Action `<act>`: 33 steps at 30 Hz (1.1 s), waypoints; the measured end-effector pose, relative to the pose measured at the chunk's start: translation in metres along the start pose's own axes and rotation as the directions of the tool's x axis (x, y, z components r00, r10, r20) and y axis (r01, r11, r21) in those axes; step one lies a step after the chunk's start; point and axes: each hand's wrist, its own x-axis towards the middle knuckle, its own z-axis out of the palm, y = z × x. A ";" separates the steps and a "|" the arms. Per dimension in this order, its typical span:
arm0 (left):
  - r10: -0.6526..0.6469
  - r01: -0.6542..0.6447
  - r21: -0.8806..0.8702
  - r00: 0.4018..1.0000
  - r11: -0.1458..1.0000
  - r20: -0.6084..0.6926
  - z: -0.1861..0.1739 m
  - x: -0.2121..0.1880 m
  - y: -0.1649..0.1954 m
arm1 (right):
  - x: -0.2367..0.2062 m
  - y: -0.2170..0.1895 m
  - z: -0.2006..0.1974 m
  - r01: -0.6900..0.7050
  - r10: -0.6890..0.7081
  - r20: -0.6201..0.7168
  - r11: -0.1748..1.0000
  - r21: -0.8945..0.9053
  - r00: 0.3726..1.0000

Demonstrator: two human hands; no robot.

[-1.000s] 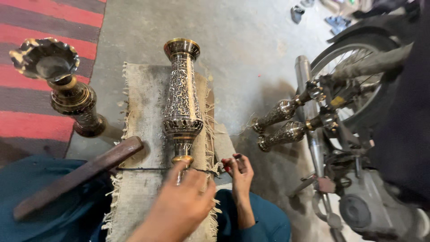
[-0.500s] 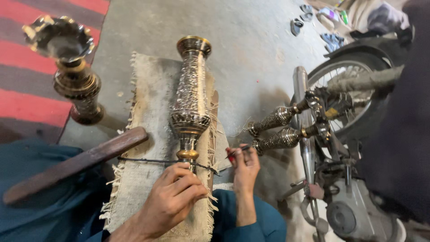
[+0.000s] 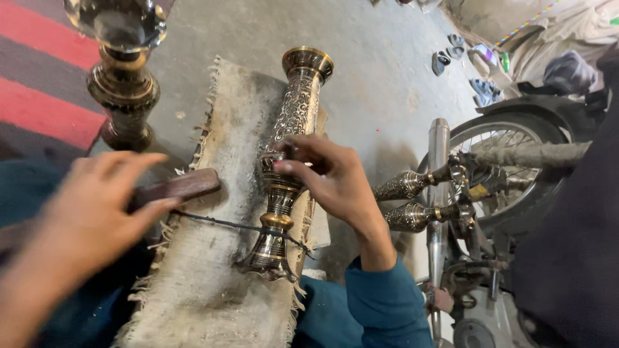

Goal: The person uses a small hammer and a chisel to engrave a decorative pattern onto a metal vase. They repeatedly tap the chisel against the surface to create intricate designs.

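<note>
One engraved brass vase lies lengthwise on your burlap mat, a cord across its neck, much of its body already patterned. Your right hand curls around its middle, while your left hand, fingers loosely open, rests on the wooden bar at near left; I can't tell what engraving remains.

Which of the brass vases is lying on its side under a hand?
The tall engraved vase on the burlap mat, gripped by the right hand. The dark vase stands upright at the mat's left.
</note>
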 end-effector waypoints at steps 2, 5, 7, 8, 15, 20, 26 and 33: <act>-0.202 0.184 0.086 0.933 0.979 0.297 -0.003 -0.002 -0.029 | 0.010 -0.008 0.003 0.014 -0.011 0.064 0.999 -0.053 0.998; -0.489 0.427 0.249 0.672 0.869 0.556 0.003 -0.011 -0.050 | 0.022 -0.017 0.008 0.061 -0.041 0.124 0.985 -0.160 0.991; -0.515 0.431 0.283 0.689 0.857 0.510 0.007 -0.017 -0.050 | 0.025 -0.022 0.011 0.076 -0.038 0.156 0.967 -0.244 0.987; -0.486 0.440 0.212 0.738 0.872 0.468 0.008 -0.019 -0.048 | 0.026 -0.023 0.012 0.092 -0.052 0.164 0.965 -0.244 0.985; -0.306 0.334 -0.311 0.942 0.890 0.136 0.006 -0.021 -0.014 | 0.027 -0.022 0.017 0.190 -0.142 0.181 0.940 -0.284 0.973; -0.432 0.492 -0.228 0.861 0.840 0.268 0.000 -0.016 0.008 | 0.024 -0.019 0.019 0.235 -0.191 0.167 0.925 -0.300 0.967; -0.350 0.369 -0.192 0.928 0.909 0.127 -0.004 -0.016 0.021 | 0.021 -0.019 0.020 0.230 -0.182 0.167 0.911 -0.342 0.969; -0.339 0.352 -0.293 0.936 0.889 0.095 -0.003 -0.015 0.024 | 0.023 -0.015 0.021 0.257 -0.200 0.202 0.913 -0.316 0.959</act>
